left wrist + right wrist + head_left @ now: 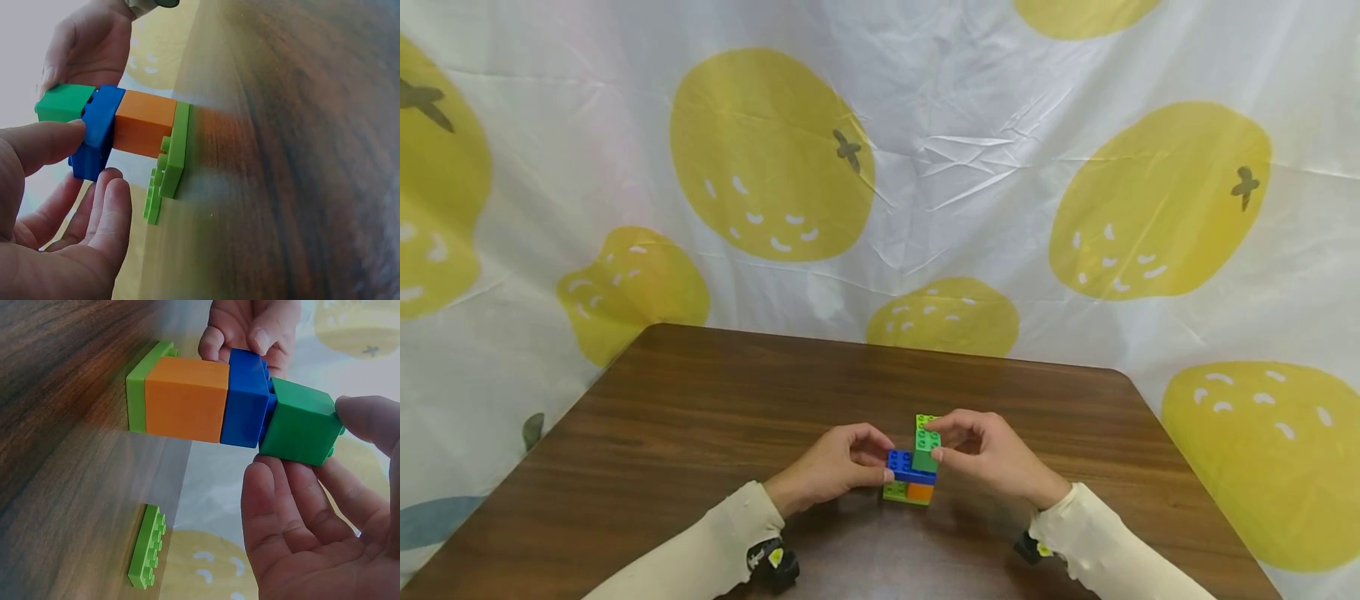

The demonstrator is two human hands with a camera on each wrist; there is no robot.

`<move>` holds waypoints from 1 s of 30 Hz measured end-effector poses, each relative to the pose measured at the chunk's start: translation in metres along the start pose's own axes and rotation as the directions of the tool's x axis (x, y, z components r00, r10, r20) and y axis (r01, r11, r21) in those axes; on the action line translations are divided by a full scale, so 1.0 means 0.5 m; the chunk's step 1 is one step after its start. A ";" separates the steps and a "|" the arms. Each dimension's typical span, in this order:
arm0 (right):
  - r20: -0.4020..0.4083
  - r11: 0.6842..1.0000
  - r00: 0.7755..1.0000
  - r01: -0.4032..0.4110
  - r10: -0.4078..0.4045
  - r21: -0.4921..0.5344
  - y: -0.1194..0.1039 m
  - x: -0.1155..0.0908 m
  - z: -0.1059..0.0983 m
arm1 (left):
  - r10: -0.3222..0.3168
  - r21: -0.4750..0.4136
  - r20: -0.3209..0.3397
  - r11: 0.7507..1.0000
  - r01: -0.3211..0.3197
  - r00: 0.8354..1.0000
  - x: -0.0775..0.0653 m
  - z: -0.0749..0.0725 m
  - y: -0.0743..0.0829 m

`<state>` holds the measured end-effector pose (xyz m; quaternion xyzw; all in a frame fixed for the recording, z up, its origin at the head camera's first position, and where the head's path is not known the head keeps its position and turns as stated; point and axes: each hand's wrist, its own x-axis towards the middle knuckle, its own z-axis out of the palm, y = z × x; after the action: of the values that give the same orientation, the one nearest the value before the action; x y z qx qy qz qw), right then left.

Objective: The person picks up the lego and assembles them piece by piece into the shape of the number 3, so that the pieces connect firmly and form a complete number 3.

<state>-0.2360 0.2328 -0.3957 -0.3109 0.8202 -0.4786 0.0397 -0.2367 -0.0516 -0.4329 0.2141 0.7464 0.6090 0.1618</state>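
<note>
From the head camera I see my left hand (838, 467) pinching the blue brick (904, 465) and my right hand (992, 457) pinching the green brick (926, 450) on the block stack, mid-front on the brown table (700, 417), lemon-print cloth (880, 150) behind. The left wrist view shows thumb on blue, an orange brick (145, 122) beneath. Only the right wrist view shows a loose light-green plate (147, 547) lying apart.

Both arms wear long cream sleeves (715, 546) with ribbed cuffs. A small black camera unit (775, 562), marked with a yellow-green tag, is strapped under each wrist.
</note>
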 end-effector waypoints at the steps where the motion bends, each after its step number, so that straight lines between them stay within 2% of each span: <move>1: 0.000 1.000 1.000 0.000 0.000 0.000 0.000 0.000 0.000 | 0.001 0.001 -0.001 1.000 -0.001 1.000 0.000 0.000 0.000; 7: 0.011 1.000 1.000 -0.005 0.005 -0.010 -0.001 -0.002 -0.001 | 0.013 0.007 -0.008 1.000 -0.013 1.000 0.001 0.001 -0.004; 15: 0.018 1.000 1.000 -0.001 0.001 -0.007 0.002 -0.007 -0.001 | -0.005 0.005 -0.002 1.000 0.005 1.000 0.005 0.002 -0.011; 23: 0.012 0.998 1.000 -0.007 0.007 0.061 0.011 -0.005 0.006 | -0.008 -0.009 0.002 1.000 0.008 1.000 0.006 0.004 -0.012; 30: -0.010 0.998 1.000 0.021 -0.021 0.059 0.018 0.000 0.012 | -0.007 -0.005 0.005 1.000 0.007 1.000 0.007 0.004 -0.006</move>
<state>-0.2383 0.2314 -0.4064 -0.3159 0.8027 -0.5043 0.0399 -0.2389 -0.0488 -0.4359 0.2127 0.7451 0.6099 0.1662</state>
